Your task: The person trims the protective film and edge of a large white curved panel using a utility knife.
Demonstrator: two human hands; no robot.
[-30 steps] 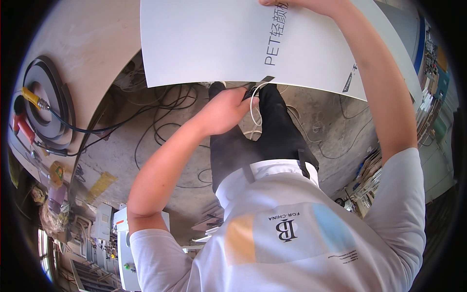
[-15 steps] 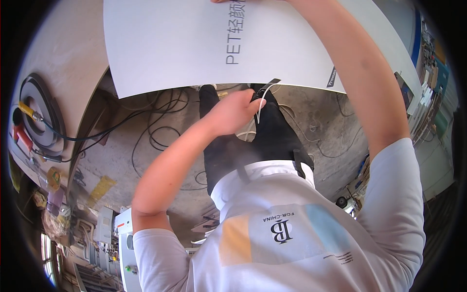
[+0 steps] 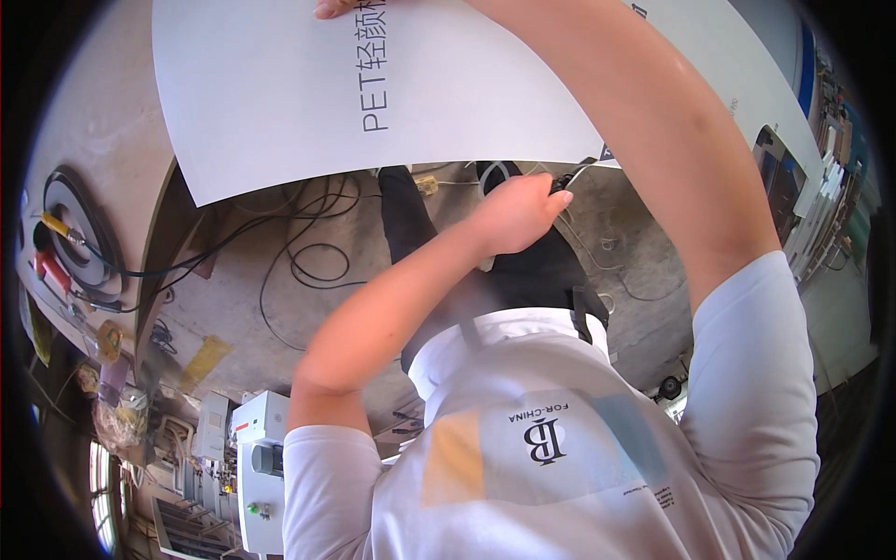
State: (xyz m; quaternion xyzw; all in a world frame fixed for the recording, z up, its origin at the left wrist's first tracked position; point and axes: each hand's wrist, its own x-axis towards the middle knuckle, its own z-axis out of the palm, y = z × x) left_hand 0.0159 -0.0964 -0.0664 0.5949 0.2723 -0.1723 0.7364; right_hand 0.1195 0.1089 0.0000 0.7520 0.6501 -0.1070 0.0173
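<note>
White panel: lies in front of the wearer, above the legs; near edge bows slightly. Used as landmark below.

Left hand: at the panel's near edge, right of its large print. Closed fist around a small black-handled tool; its tip points at that edge, contact cannot be told.

Right hand: on the panel's face beside the top of the large print, right arm crossing over the panel. Only part of the hand is in view; cannot tell whether it grips or lies flat.

Writing: on the panel, large dark capitals and Chinese characters, running away from the near edge. Small black label at the near edge, partly behind the right forearm. Wearer's side of panel: white T-shirt, black monogram and lettering over orange, grey and blue blocks.

Left of panel: beige worktop carrying a dark grey coil, a yellow hose connector and a red-handled tool.

Containers: left of panel, toward the wearer, crumpled clear plastic wrapping; contents unreadable.

Below panel: black cables looped on the floor.
</note>
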